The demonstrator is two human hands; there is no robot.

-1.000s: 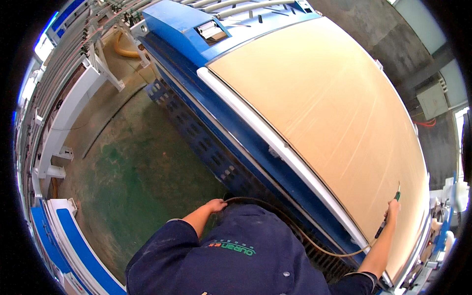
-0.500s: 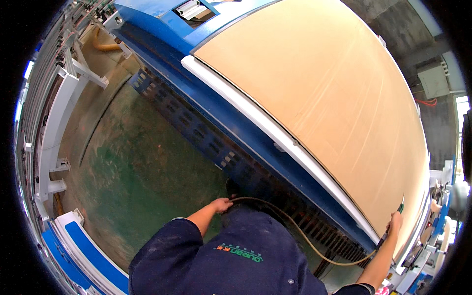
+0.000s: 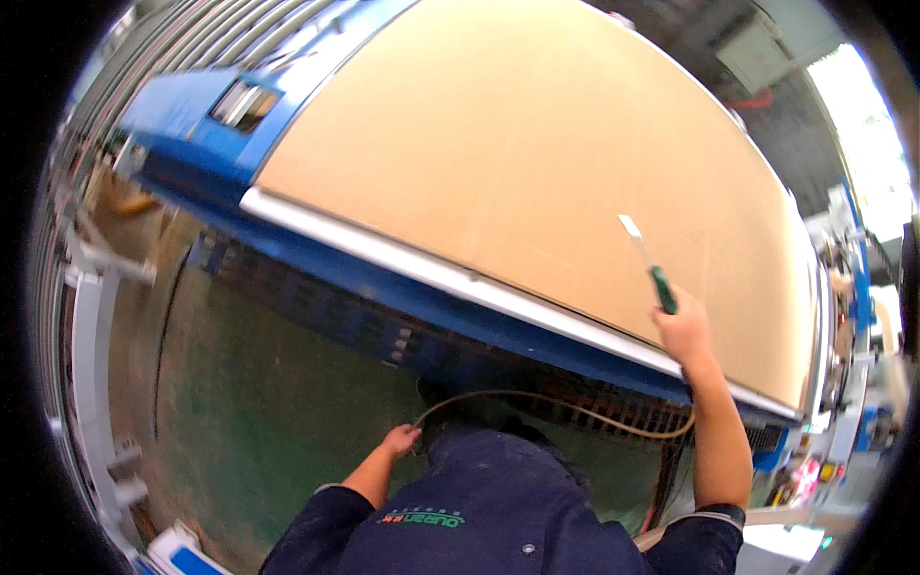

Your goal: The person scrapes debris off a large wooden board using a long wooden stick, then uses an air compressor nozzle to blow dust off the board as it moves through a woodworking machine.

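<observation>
My right hand (image 3: 684, 328) is closed around a green-bodied air blow gun (image 3: 662, 289). Its thin nozzle points away from me over a large tan board (image 3: 498, 134), ending in a pale tip blurred by motion. A tan hose (image 3: 551, 396) sags in front of my body, rising toward my right forearm; the arm partly hides where it joins the gun. Low on the left, my left hand (image 3: 402, 440) pinches the other stretch of this hose. The board lies flat on a blue machine bed with a white rail (image 3: 383, 250) along its near edge.
A blue housing with a square opening (image 3: 244, 105) stands at the bed's far left end. Grey rollers (image 3: 206, 34) run behind it. White frame legs (image 3: 91, 335) rise at the left above the green floor (image 3: 278, 383). A grey box (image 3: 754, 53) hangs on the back wall.
My right hand has swung the air blow gun left and farther over the board. The view has turned, showing the bed more level. My left hand still grips the hose.
</observation>
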